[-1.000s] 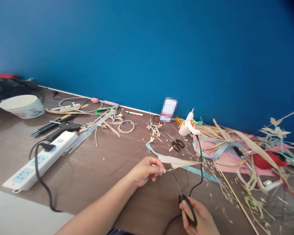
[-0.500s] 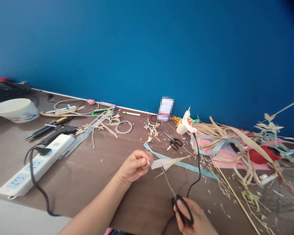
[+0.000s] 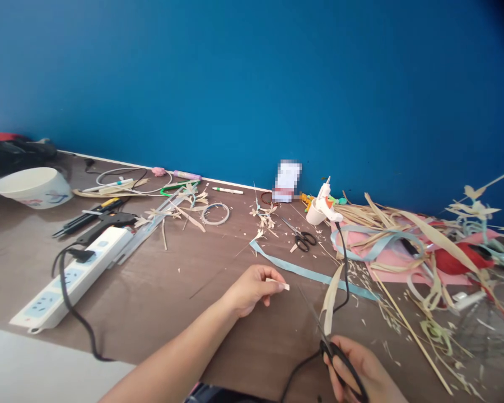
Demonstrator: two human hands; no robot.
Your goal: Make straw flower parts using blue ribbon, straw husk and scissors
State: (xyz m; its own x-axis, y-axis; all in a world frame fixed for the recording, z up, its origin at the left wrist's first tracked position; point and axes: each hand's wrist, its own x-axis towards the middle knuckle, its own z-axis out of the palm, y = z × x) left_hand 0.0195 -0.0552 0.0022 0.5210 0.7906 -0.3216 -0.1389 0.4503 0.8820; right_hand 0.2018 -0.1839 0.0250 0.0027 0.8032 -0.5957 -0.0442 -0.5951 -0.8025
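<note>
My left hand (image 3: 252,290) hovers over the brown table (image 3: 159,291), fingers pinched on a small pale stub of leaf strip (image 3: 279,284). My right hand (image 3: 361,376) at the bottom edge grips black scissors (image 3: 334,350), blades pointing up-left. A long pale cut leaf piece (image 3: 330,299) hangs loose beside the blade tips, apart from my left hand. A black cord (image 3: 344,268) runs from the white glue gun (image 3: 324,206) down past the scissors.
A white power strip (image 3: 73,277) with a black plug lies at left, near a black glue gun (image 3: 105,222) and a white bowl (image 3: 33,187). Small scissors (image 3: 301,238), a light-blue ribbon (image 3: 302,271), and a heap of dried leaf strips on pink paper (image 3: 403,252) sit at right.
The leaf strip has been cut: the long piece dropped away toward the scissors, and only a short stub stays in my left hand. The right hand and scissors shifted right.
</note>
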